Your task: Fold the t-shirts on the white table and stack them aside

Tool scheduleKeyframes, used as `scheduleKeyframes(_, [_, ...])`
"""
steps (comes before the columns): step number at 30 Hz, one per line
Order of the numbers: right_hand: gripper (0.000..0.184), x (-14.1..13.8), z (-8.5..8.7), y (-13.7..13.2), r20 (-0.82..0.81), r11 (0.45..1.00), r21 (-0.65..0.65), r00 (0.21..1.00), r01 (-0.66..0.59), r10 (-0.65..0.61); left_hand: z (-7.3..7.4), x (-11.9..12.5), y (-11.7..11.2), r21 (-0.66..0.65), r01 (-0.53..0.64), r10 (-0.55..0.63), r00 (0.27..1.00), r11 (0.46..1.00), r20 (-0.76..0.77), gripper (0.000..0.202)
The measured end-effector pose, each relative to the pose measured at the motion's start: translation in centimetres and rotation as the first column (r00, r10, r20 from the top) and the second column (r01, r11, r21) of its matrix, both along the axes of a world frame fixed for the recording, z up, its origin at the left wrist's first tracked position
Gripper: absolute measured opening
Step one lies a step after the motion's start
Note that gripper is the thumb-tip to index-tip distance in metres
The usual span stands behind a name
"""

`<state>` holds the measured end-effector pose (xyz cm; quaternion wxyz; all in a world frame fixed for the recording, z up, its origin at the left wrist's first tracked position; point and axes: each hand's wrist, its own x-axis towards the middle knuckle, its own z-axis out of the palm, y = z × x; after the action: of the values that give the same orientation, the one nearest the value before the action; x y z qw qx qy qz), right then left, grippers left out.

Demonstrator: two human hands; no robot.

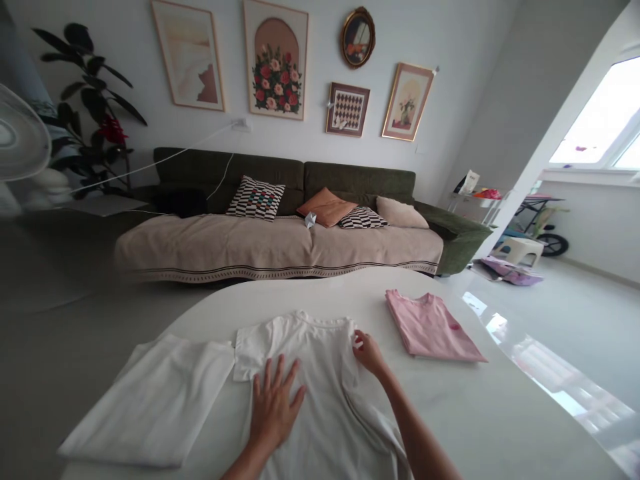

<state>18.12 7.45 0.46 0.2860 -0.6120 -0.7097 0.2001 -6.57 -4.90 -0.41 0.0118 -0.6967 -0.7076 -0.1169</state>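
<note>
A white T-shirt (310, 360) lies spread on the round white table (500, 413), collar away from me. My left hand (274, 403) rests flat on its middle, fingers spread. My right hand (367, 351) pinches the shirt's right shoulder edge near the collar, where the fabric is folded inward. A folded white garment (155, 400) lies to the left, touching the shirt's sleeve. A folded pink T-shirt (430, 325) sits to the right.
Beyond the table stands a green sofa (280, 233) with a beige cover and several cushions. A fan (20, 143) and a plant (90, 100) are at the far left. A white stool (517, 250) and clutter sit on the floor at right.
</note>
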Motion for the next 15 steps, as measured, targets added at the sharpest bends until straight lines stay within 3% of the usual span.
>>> scheduleKeyframes(5, [0.017, -3.3, 0.6, -0.6, 0.055, 0.992, 0.049, 0.992, -0.117, 0.115, 0.0, 0.0, -0.1, -0.010, 0.000, 0.000, 1.000, 1.000, 0.009, 0.052])
scheduleKeyframes(9, [0.014, -4.2, 3.1, -0.7, 0.114, 0.975, 0.009, 0.969, -0.223, 0.220, -0.3, -0.1, -0.1, -0.002, 0.004, -0.004, 1.000, 1.000, 0.018, 0.052])
scheduleKeyframes(12, [0.014, -2.9, 6.2, 0.7, 0.193, 0.962, -0.079, 0.942, -0.263, 0.274, -0.3, -0.1, -0.1, -0.009, 0.008, -0.008, 1.000, 1.000, 0.015, 0.052])
scheduleKeyframes(15, [0.014, 0.8, 9.6, 2.4, 0.312, 0.987, -0.099, 0.938, -0.129, 0.154, 0.0, -0.1, -0.2, -0.017, 0.008, -0.007, 1.000, 1.000, 0.010, 0.052])
